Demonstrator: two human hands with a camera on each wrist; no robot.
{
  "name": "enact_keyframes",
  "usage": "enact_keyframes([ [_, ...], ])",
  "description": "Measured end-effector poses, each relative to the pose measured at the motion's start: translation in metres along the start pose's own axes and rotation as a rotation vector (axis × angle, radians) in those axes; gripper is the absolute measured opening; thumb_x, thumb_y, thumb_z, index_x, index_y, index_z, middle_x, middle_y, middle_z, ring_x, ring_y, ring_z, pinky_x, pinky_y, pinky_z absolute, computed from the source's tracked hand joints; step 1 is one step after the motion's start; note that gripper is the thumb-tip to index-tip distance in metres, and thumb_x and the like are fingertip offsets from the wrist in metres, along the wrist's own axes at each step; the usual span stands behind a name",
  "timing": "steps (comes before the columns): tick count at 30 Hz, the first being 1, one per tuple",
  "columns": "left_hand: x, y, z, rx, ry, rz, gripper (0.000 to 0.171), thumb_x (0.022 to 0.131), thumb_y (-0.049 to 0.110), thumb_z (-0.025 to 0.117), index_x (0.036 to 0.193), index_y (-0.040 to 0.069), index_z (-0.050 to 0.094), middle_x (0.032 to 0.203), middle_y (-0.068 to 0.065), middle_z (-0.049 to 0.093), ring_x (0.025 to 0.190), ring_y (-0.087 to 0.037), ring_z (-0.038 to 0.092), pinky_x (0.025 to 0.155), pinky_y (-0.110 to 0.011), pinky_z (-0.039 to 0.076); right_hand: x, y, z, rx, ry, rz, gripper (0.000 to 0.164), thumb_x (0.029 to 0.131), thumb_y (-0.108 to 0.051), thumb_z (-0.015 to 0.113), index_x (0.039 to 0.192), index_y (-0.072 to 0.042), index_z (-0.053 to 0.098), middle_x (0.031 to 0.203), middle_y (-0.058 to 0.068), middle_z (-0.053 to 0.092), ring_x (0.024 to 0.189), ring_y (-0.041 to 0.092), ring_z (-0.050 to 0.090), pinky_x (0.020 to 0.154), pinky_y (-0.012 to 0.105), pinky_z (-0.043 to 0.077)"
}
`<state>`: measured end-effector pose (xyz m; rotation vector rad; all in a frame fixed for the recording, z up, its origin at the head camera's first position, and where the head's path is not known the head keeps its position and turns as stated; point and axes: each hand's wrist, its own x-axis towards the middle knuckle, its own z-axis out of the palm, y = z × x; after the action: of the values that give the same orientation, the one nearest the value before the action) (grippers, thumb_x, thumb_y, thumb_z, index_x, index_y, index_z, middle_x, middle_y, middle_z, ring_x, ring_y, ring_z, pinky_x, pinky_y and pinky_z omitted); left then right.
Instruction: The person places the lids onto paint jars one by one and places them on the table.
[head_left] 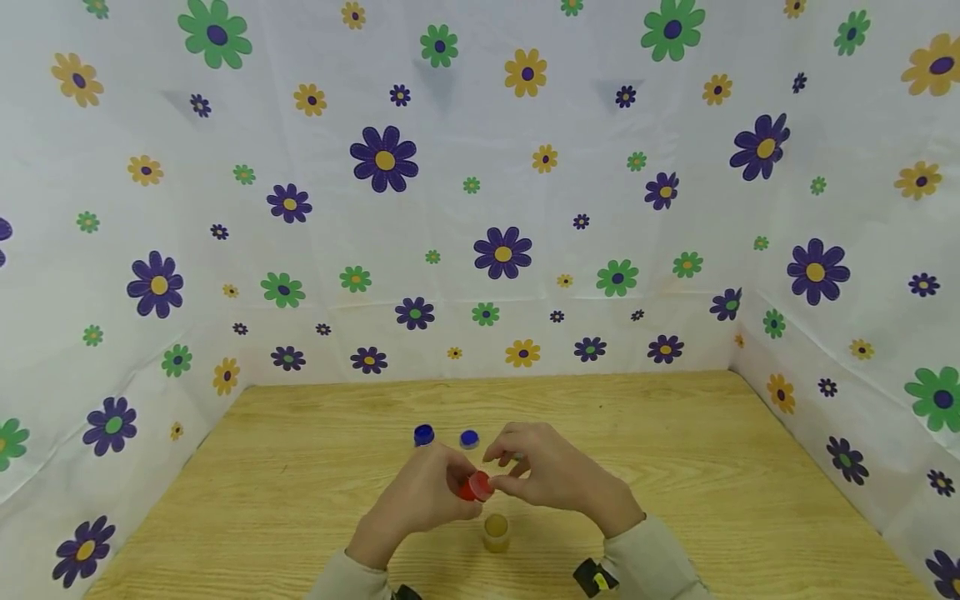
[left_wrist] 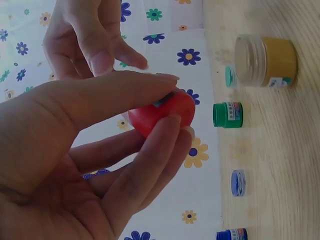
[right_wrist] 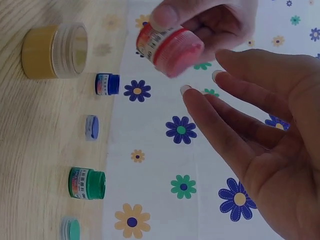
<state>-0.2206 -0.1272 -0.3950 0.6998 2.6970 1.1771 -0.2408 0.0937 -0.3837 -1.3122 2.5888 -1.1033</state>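
Note:
Held in my left hand (head_left: 423,492) is a small red paint jar (right_wrist: 159,44), pinched between the thumb and fingers. Its clear screw lid (right_wrist: 182,56), tinted red by paint, is on the jar and points toward my right hand (head_left: 558,471). The right hand's fingers are loosely bent, just beside the lid; in the right wrist view a gap separates the fingertips from it. In the left wrist view, the red jar's base (left_wrist: 167,112) faces the camera and its lid is hidden.
On the wooden table stand a closed yellow paint jar (head_left: 496,533), an uncapped blue paint jar (head_left: 423,434) with a blue lid (head_left: 469,438) near it, and an uncapped green paint jar (right_wrist: 87,183) with a green lid (right_wrist: 71,229). Flowered white cloth (head_left: 450,208) surrounds the table.

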Motion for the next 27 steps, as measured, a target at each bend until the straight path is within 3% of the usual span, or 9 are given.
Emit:
enact_keyframes([
  [6,0.000,-0.010,-0.003,0.077,0.052,-0.071,0.019,0.074,0.007,0.090,0.088,0.008,0.076,0.082,0.000,0.074,0.074,-0.011,0.064,0.067,-0.029,0.056,-0.002,0.003,-0.005,-0.035,0.034,0.021,0.015,0.096,-0.009,0.073,0.110,-0.007,0.073,0.108,0.006,0.072,0.094,0.012,0.070,0.078,0.019,0.060],
  [14,0.001,-0.021,-0.006,0.097,0.072,-0.154,0.026,0.071,0.008,0.093,0.090,0.006,0.075,0.084,-0.001,0.072,0.077,-0.013,0.063,0.071,-0.033,0.056,-0.001,0.005,-0.005,-0.021,0.023,0.022,0.013,0.096,-0.008,0.072,0.109,-0.007,0.074,0.106,0.005,0.072,0.092,0.009,0.070,0.077,0.013,0.056],
  [23,0.003,-0.032,-0.002,0.080,0.065,-0.144,0.022,0.072,0.005,0.091,0.087,0.004,0.074,0.079,-0.002,0.071,0.071,-0.012,0.062,0.065,-0.028,0.053,-0.002,0.006,-0.008,-0.023,0.022,0.039,0.014,0.097,-0.009,0.071,0.110,-0.007,0.074,0.107,0.009,0.072,0.091,0.012,0.070,0.077,0.014,0.057],
  [27,0.005,-0.035,0.003,0.063,0.053,-0.183,0.026,0.071,0.006,0.092,0.088,0.002,0.073,0.081,-0.003,0.070,0.072,-0.014,0.061,0.066,-0.028,0.053,-0.003,0.007,-0.009,-0.024,0.022,0.041,0.014,0.097,-0.009,0.070,0.111,-0.007,0.074,0.108,0.012,0.072,0.091,0.013,0.070,0.077,0.015,0.057],
])
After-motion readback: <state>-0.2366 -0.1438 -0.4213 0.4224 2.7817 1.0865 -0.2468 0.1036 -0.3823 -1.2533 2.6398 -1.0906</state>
